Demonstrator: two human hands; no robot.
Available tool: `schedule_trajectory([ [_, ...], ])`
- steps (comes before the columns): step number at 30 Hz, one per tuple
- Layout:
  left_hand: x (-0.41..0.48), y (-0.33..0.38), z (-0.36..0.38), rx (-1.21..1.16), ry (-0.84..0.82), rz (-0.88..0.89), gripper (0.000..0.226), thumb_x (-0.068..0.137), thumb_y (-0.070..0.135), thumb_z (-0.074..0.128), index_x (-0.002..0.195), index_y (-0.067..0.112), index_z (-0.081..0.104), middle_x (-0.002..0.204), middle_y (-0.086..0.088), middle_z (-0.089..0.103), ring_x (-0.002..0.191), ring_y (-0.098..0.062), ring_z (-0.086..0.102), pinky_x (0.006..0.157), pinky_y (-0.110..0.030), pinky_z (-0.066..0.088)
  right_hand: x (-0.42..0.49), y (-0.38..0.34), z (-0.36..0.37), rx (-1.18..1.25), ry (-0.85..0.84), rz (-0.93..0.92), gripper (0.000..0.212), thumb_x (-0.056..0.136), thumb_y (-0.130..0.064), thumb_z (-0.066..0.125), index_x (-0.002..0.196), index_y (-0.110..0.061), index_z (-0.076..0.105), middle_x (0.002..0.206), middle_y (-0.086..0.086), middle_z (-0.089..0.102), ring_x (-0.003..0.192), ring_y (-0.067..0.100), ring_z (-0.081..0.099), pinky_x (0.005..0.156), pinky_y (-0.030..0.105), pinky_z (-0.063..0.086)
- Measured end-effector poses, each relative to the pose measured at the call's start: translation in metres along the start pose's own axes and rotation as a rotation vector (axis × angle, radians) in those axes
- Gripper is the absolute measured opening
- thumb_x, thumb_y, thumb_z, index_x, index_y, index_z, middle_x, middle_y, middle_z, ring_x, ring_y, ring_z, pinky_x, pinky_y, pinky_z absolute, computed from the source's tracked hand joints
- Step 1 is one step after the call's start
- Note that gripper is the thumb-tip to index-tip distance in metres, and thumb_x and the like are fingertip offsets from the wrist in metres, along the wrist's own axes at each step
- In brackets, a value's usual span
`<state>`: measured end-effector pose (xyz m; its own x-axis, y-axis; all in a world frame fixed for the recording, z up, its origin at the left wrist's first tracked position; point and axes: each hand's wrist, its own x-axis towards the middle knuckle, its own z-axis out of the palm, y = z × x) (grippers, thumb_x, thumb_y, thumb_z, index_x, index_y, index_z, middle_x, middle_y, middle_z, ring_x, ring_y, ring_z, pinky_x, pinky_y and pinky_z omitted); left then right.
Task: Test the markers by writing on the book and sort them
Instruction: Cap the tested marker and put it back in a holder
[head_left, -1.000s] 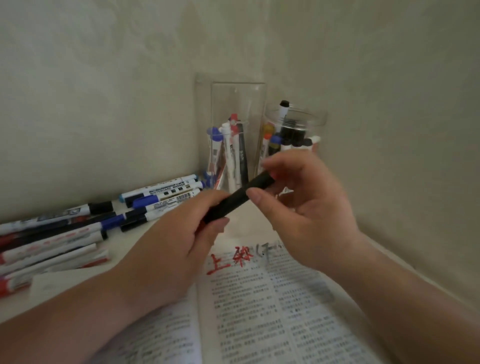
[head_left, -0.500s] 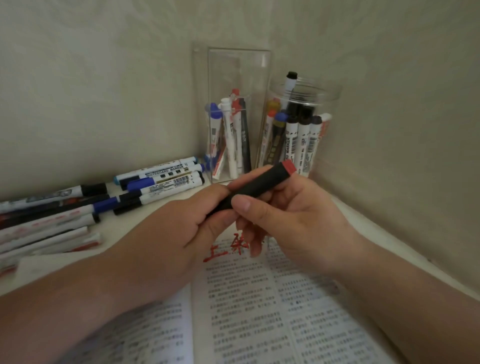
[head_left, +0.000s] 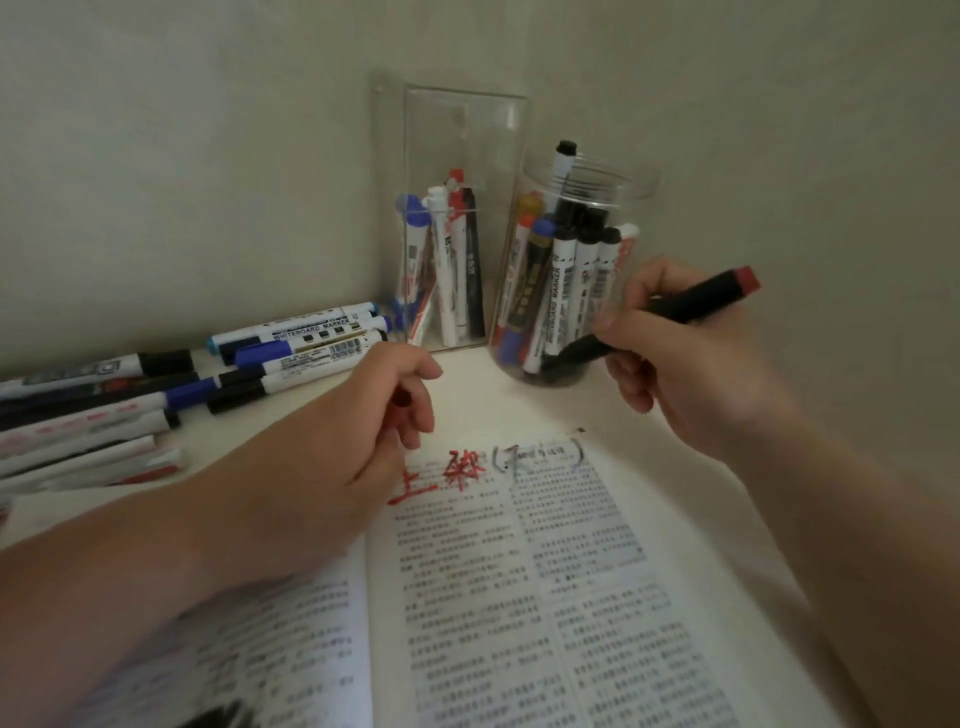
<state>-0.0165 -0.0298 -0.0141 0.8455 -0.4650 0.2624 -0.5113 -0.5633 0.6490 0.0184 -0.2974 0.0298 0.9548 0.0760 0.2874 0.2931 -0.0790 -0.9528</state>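
We see the right hand (head_left: 691, 364) raised above the open book (head_left: 519, 571), its fingers closed around a black marker (head_left: 670, 312) in a writing grip. The marker tilts, its red end up and to the right, its lower end in front of the round clear jar (head_left: 571, 270) beyond the book's far edge. The left hand (head_left: 363, 431) hovers over the book's upper left corner, fingers curled loosely inward; something red shows inside the curl, but we cannot tell what it is. Red characters (head_left: 441, 475) sit at the top of the page, just beside the left fingertips. Left of the book lies a row of loose markers (head_left: 208, 374). A square clear holder (head_left: 447, 218) with more markers stands behind the book, touching the jar.
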Motion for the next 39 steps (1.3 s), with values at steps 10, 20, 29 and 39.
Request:
schedule_trajectory([
  [10,0.002,-0.001,0.0,0.148,0.094,0.079,0.019,0.087,0.041,0.072,0.105,0.041,0.066,0.099,0.026,0.07,0.094,0.013,0.063,0.086,-0.003,0.043,-0.011,0.029,-0.005,0.049,-0.248,0.278,0.012,0.069,0.002,0.072,0.08,-0.003,0.069,0.063,0.018,0.06,0.054,0.028,0.06,0.051,0.033,0.058],
  [20,0.004,-0.003,-0.003,0.273,0.077,0.185,0.028,0.091,0.057,0.051,0.107,0.04,0.067,0.098,0.028,0.056,0.092,0.003,0.058,0.078,-0.011,0.044,-0.009,0.041,-0.007,-0.122,-0.196,0.156,0.015,0.08,-0.006,0.075,0.08,-0.001,0.06,0.049,0.003,0.05,0.039,0.016,0.043,0.039,0.024,0.038],
  [29,0.003,-0.004,0.001,0.179,0.117,0.137,0.025,0.086,0.043,0.06,0.109,0.034,0.067,0.094,0.027,0.068,0.094,0.007,0.065,0.083,-0.013,0.048,-0.006,0.041,-0.006,-0.131,-0.219,0.136,0.025,0.079,-0.013,0.073,0.084,0.006,0.057,0.049,0.013,0.05,0.038,0.024,0.043,0.038,0.025,0.037],
  [39,0.004,-0.008,0.001,0.293,0.06,0.131,0.021,0.089,0.039,0.064,0.11,0.042,0.062,0.102,0.031,0.058,0.1,0.011,0.054,0.082,-0.008,0.043,-0.007,0.041,-0.007,-0.123,-0.237,0.15,0.015,0.087,-0.001,0.072,0.084,0.007,0.06,0.048,0.008,0.049,0.034,0.017,0.04,0.035,0.021,0.033],
])
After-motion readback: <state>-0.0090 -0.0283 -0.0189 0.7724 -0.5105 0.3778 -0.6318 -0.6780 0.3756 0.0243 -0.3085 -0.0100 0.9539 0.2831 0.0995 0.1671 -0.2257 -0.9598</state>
